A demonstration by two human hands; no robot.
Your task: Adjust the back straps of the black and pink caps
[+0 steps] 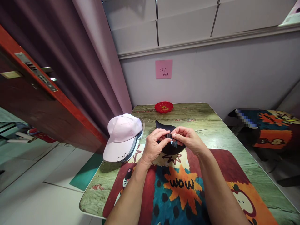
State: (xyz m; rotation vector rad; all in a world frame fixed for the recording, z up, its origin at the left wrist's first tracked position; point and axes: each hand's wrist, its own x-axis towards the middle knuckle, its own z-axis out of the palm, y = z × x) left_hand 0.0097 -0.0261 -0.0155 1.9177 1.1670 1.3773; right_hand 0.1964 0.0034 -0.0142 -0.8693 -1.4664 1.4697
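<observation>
A black cap (172, 149) lies on the patterned mat in front of me, its peak pointing to the back left. Over it, my left hand (156, 143) pinches the left side of the cap's strap at a small metal buckle (168, 135). My right hand (186, 137) pinches the strap just right of the buckle, thumb against fingers. The two hands are close together but apart. To the left of my left hand sits a stack of caps with a pale pink cap (124, 126) on top and darker and white ones beneath it.
A red scalloped dish (164, 107) stands at the back of the wood-patterned table (197, 115). The colourful mat (182, 187) covers the near part. A wooden door (77, 103) and purple curtain (93, 56) are at left; a pink note (163, 69) is on the wall.
</observation>
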